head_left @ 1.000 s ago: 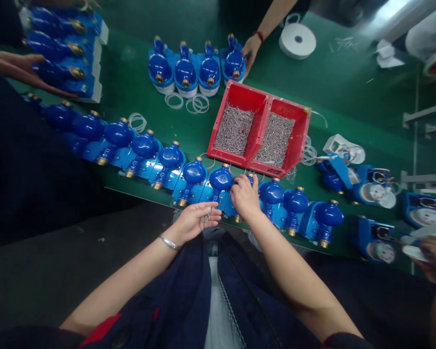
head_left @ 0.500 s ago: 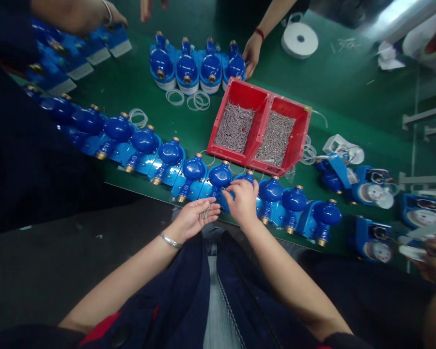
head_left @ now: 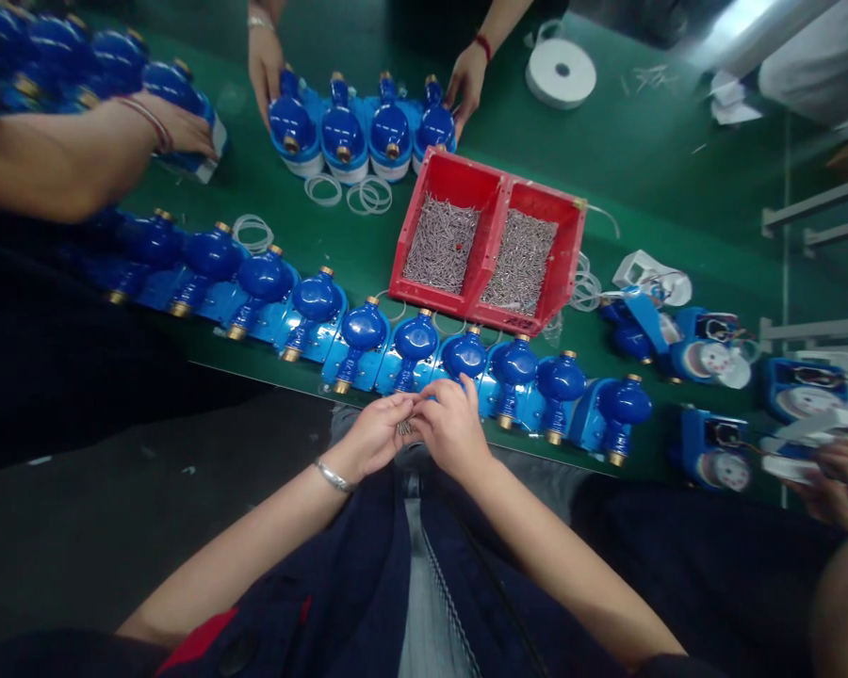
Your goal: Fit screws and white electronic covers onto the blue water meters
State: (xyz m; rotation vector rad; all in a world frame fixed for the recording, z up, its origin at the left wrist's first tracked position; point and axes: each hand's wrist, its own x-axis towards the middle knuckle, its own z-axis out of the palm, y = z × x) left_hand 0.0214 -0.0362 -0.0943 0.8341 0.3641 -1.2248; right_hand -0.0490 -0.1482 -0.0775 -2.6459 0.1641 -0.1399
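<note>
The left hand [head_left: 376, 438] cradles small screws [head_left: 404, 427]; the right hand [head_left: 453, 428] meets its fingertips, its grip impossible to tell; both are beside the blue meter row [head_left: 363, 327], near the red bin [head_left: 490, 250].

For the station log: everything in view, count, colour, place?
Flat table: one, green, across view
Rounded brass-ended housings: at least ten, blue, near row; four far; more upper-left
Two-compartment plastic bin: one, red, mid-table
Small metal screws: uncountable, silver, bin and left palm
Thin plastic rings: several, clear, beside rows, bin
Flat round roll: one, white, far side
Crumpled scraps: some, white, far right
Opened units: at least four, blue-and-white, right
Co-workers' hands: at least four, bare, left, far, right
Metal bracelet: one, silver, left wrist
Left hand: one, bare, holding screws
Right hand: one, bare, at left hand
</note>
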